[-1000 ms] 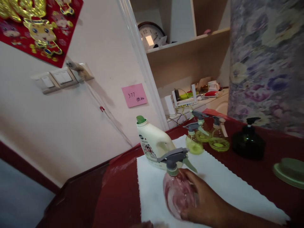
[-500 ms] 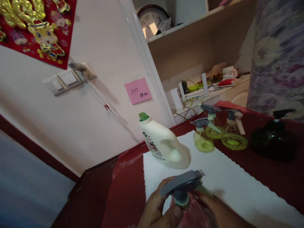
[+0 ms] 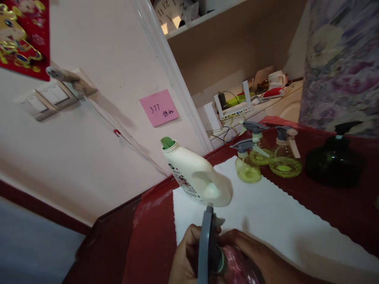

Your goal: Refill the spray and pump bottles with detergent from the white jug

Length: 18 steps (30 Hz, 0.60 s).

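A pink spray bottle (image 3: 237,262) with a grey trigger head is held between my two hands at the bottom of the view. My left hand (image 3: 186,252) closes around the spray head, its fingers partly behind the grey top. My right hand (image 3: 254,252) wraps the far side of the pink body. The bottle lies tilted, its nozzle pointing away from me. Just beyond it stands a cream detergent jug (image 3: 198,173) with a green spout, on a white paper sheet (image 3: 278,221).
Several spray bottles with yellow-green liquid, one at the paper's edge (image 3: 248,171), stand to the right. Beside them is a dark pump bottle (image 3: 336,161). A white router (image 3: 237,110) sits on a ledge behind. The wall on the left carries a pink note (image 3: 159,107) and a cable.
The spray bottle has turned in my hands, its head swinging from pointing right to pointing away from me. The head view has shifted slightly, moving the surroundings left and up.
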Tool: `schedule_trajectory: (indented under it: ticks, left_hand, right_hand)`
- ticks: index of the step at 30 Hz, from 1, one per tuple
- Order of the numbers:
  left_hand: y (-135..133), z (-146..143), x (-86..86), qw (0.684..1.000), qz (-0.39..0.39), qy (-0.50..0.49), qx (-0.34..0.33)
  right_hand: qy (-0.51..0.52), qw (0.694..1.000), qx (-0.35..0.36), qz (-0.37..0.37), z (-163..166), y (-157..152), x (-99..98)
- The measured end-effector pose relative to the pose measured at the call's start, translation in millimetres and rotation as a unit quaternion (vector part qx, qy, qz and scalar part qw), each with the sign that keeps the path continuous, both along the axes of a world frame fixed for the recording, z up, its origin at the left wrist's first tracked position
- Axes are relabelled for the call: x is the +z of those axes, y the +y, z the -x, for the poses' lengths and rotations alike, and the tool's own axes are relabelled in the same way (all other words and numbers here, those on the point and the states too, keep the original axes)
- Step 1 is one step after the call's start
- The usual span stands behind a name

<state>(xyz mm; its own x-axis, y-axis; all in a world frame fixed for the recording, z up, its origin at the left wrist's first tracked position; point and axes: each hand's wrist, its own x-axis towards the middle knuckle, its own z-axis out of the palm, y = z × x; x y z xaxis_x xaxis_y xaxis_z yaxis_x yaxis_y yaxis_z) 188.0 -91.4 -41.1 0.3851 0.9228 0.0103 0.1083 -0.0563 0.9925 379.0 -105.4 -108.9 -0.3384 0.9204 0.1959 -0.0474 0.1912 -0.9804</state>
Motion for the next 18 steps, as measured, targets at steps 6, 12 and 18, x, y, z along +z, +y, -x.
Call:
schedule_trajectory:
  ticks: [6,12,18]
  left_hand:
    - [-5.1,-0.3,-1.5,1.000,0.017,-0.004,0.007]
    - [-5.4,4.8,8.4,1.000,-0.015,-0.007,0.019]
    - [-8.0,-2.6,1.2,0.992,-0.042,0.018,0.117]
  right_hand:
    - [0.000,1.000,0.006,0.005,-0.2,2.0,-10.6]
    - [-0.017,0.998,0.036,-0.048,-3.0,13.2,-20.7]
    - [-0.081,0.995,-0.047,-0.041,-1.7,-1.6,-12.4]
